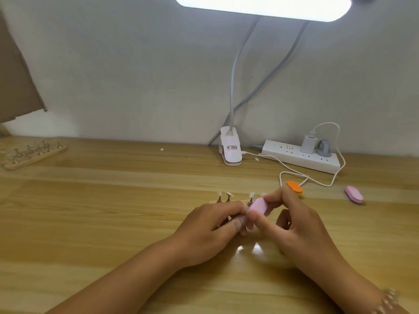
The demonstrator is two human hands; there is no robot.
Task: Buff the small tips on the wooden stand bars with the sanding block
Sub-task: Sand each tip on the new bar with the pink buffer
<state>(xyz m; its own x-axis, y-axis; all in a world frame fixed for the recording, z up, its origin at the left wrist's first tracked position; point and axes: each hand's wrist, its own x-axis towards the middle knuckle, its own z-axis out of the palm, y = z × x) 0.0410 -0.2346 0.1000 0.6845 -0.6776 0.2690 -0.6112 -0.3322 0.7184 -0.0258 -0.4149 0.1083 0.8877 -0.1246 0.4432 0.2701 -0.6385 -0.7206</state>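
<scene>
A wide wooden bench (113, 234) runs up to a pale wall. A bright lamp head (263, 5) glows at the top, on a bendy neck rising from a white clip base (230, 147) at the bench's far edge. Just right of the clip lies a white power strip (301, 156) holding a white charger (308, 143) and a grey plug (323, 148).

Two bare forearms reach in from the near edge, and the hands meet in the middle of the bench. The left hand (213, 227) is curled, thumb and fingers pinching a small peg (227, 219) that is mostly hidden. The right hand (292, 223) grips a pink sanding block (260, 206) between thumb and fingers, pressed against the left fingertips.

Near the far left corner lies a wooden board (34, 157) studded with metal pegs. A wooden stand bar (212, 202) lies just behind the hands, largely covered. Right of the hands lie an orange sanding block (294, 187) and, further right, a pink and purple block (354, 194). Small pale tips (229, 194) stand on pegs above the stand bar.
</scene>
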